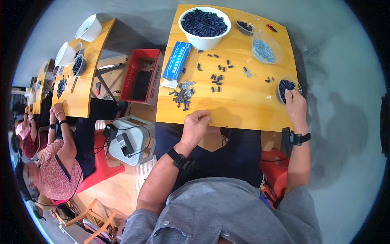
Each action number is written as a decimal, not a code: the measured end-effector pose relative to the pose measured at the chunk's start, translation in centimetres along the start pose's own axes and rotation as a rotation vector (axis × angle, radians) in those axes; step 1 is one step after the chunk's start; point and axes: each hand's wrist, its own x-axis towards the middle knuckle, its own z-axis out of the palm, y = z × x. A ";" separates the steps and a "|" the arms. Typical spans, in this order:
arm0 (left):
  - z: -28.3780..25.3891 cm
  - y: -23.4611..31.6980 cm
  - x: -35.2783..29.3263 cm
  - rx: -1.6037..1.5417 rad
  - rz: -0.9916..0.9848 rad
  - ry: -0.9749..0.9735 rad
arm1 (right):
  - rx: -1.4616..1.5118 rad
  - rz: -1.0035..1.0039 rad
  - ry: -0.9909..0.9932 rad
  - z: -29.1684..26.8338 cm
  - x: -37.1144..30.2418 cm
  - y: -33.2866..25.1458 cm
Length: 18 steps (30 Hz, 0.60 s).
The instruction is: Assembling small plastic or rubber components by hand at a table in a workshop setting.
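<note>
My right hand reaches over the near side of a small clear bowl at the table's right edge. Its fingers are drawn together at small black plastic pieces in the bowl; what lies between the fingertips is hidden. My left hand is at the table's front edge, fingers curled and thumb against them. Anything in its pinch is too small to make out. Left of it lies a pile of black pieces mixed with small silvery screw-like parts. Several loose black pieces are scattered mid-table.
On the yellow table stand a white bucket full of black pieces, a blue box, a tub of silvery parts and another bowl. A red bin and grey stool stand left. A co-worker sits further left.
</note>
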 end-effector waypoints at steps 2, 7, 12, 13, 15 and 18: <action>-0.4 0.4 0.4 -0.082 -0.067 -0.021 | -0.090 0.054 -0.048 -0.1 0.5 0.2; -0.9 0.2 1.0 -0.187 -0.171 -0.047 | -0.244 -0.014 0.011 0.7 1.0 -2.5; -0.9 1.3 1.0 -0.225 -0.191 -0.035 | 0.273 -0.360 -0.004 6.3 1.8 -8.2; -0.9 1.5 1.0 -0.224 -0.189 -0.033 | 0.292 -0.401 -0.047 7.5 2.2 -9.8; -1.0 1.6 1.0 -0.244 -0.223 -0.064 | 0.351 -0.483 -0.093 9.9 2.9 -12.8; -1.0 1.4 1.3 -0.219 -0.227 -0.076 | 0.339 -0.532 -0.148 12.8 3.8 -16.3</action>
